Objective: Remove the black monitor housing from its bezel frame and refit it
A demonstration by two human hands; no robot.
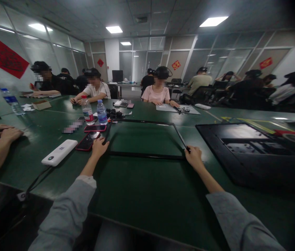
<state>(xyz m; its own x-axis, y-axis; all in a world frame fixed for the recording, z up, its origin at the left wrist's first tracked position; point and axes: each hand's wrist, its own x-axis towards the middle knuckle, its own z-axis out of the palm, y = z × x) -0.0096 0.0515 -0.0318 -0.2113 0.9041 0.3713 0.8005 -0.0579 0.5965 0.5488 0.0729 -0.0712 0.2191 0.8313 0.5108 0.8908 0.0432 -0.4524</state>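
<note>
A thin black rectangular frame is held over the green table, whose top shows through its open middle. My left hand has its fingers closed around the frame's left side. On the opposite side, my right hand grips the frame near its lower right corner. Just beyond my left hand lie a red-edged phone and a second one. To the right of my right hand rests a large black panel with a shiny, light-reflecting area.
A white power bank with a cable lies left. Two bottles stand behind the phones, near black cables. Another person's hands rest at the left edge. Several people sit across the table, one by a white sheet.
</note>
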